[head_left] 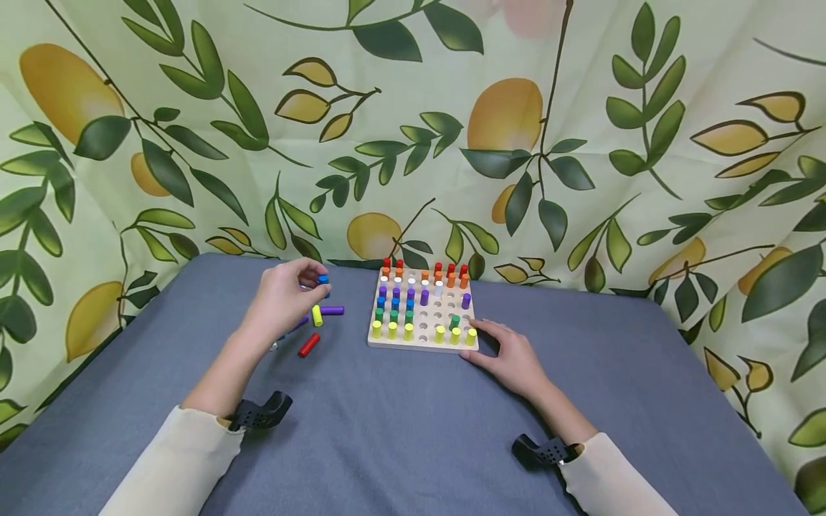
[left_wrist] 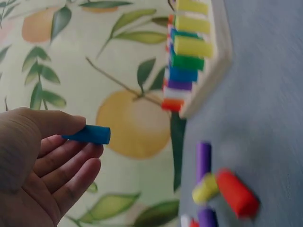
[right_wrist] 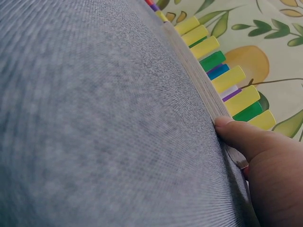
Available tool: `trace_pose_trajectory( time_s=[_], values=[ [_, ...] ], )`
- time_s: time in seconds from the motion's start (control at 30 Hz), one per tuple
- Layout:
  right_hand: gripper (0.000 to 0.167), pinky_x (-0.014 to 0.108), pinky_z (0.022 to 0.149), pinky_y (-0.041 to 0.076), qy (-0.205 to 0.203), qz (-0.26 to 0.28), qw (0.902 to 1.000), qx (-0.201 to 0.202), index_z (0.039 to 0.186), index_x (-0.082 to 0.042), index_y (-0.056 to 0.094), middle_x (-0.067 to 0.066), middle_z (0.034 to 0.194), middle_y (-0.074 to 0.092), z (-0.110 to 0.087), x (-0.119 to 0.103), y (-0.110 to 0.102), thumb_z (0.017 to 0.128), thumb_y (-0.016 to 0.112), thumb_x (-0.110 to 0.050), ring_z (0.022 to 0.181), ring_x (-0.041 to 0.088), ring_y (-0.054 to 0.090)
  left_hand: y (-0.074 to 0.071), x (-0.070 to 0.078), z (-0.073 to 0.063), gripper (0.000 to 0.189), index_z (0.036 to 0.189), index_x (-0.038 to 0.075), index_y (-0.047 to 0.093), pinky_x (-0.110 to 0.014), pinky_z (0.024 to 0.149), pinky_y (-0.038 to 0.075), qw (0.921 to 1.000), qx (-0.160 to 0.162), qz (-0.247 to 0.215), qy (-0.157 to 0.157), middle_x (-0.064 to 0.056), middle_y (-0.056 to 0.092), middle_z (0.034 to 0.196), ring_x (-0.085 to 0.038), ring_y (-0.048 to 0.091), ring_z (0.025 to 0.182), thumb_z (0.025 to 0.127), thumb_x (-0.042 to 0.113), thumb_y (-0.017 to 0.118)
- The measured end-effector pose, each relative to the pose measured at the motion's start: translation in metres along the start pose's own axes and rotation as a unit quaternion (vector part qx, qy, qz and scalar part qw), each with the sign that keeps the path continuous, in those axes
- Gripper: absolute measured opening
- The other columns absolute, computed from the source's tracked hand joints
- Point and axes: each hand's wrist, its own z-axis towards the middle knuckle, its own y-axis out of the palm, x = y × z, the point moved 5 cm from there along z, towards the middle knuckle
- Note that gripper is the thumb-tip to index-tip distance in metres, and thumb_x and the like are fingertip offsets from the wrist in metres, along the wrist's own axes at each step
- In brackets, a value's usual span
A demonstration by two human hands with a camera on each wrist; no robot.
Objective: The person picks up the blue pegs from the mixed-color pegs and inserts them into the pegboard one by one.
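Note:
Between thumb and fingertips my left hand point(head_left: 282, 297) pinches a blue peg point(left_wrist: 97, 135), held up left of the wooden pegboard point(head_left: 393, 342). Upright pegs stand on the board in coloured rows, with yellow pegs point(head_left: 409, 331) along the front and red ones point(head_left: 464, 269) at the back. Several holes toward its right half show bare. At the front right corner, my right hand point(head_left: 513, 358) holds the board, its thumb point(right_wrist: 232, 128) against the front edge. The right hand's other fingers are mostly hidden in the right wrist view.
Loose pegs lie on the grey cloth point(head_left: 400, 423) below and beside my left hand: a red peg point(head_left: 309, 345), a yellow peg point(head_left: 317, 316), a purple peg point(head_left: 332, 310) and others partly covered by the hand. A leaf-and-fruit patterned curtain point(head_left: 387, 165) hangs behind.

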Motion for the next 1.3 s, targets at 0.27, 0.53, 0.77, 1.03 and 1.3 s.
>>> trace_pose_trajectory(
  time_s=[0.27, 0.53, 0.77, 1.03, 1.3],
  values=[
    [0.065, 0.064, 0.112, 0.038, 0.002, -0.003, 1.0000, 0.000, 0.141, -0.016, 0.060, 0.020, 0.146, 0.057, -0.001, 0.002, 0.001, 0.086, 0.078, -0.045, 0.138, 0.043, 0.051, 0.033, 0.035, 0.016, 0.023, 0.110, 0.004, 0.073, -0.042, 0.084, 0.062, 0.9992, -0.008, -0.034, 0.018, -0.013, 0.077, 0.103, -0.027, 0.076, 0.094, 0.090, 0.016, 0.077],
    [0.065, 0.063, 0.113, 0.038, 0.005, 0.001, 1.0000, -0.005, 0.142, -0.018, 0.060, 0.021, 0.147, 0.056, 0.000, 0.002, 0.004, 0.085, 0.078, -0.047, 0.139, 0.042, 0.051, 0.069, 0.055, 0.026, 0.024, 0.110, 0.003, 0.073, -0.039, 0.087, 0.061, 0.9966, -0.026, -0.075, 0.024, -0.012, 0.077, 0.104, -0.025, 0.076, 0.094, 0.089, 0.014, 0.077],
    [0.066, 0.063, 0.113, 0.038, 0.003, 0.003, 1.0000, -0.001, 0.142, -0.018, 0.060, 0.019, 0.146, 0.057, 0.001, 0.002, 0.003, 0.085, 0.079, -0.046, 0.139, 0.042, 0.051, 0.100, 0.062, 0.036, 0.021, 0.108, 0.005, 0.075, -0.037, 0.085, 0.062, 0.9933, -0.028, -0.107, 0.033, -0.010, 0.077, 0.100, -0.023, 0.076, 0.091, 0.089, 0.013, 0.077],
    [0.065, 0.064, 0.112, 0.039, -0.001, 0.006, 1.0000, 0.000, 0.141, -0.017, 0.061, 0.020, 0.146, 0.058, 0.001, 0.000, 0.001, 0.085, 0.079, -0.046, 0.138, 0.042, 0.051, 0.128, 0.058, 0.044, 0.022, 0.109, 0.007, 0.073, -0.034, 0.086, 0.061, 0.9926, -0.055, -0.106, 0.021, -0.008, 0.077, 0.106, -0.021, 0.074, 0.094, 0.089, 0.015, 0.078],
    [0.065, 0.063, 0.112, 0.039, -0.002, 0.003, 1.0000, 0.004, 0.140, -0.018, 0.061, 0.019, 0.145, 0.058, 0.001, 0.001, 0.000, 0.085, 0.079, -0.046, 0.137, 0.041, 0.052, 0.143, 0.054, 0.049, 0.019, 0.106, 0.007, 0.075, -0.033, 0.084, 0.061, 0.9873, -0.072, -0.137, 0.035, -0.008, 0.077, 0.101, -0.019, 0.074, 0.092, 0.089, 0.015, 0.078]
  ],
)
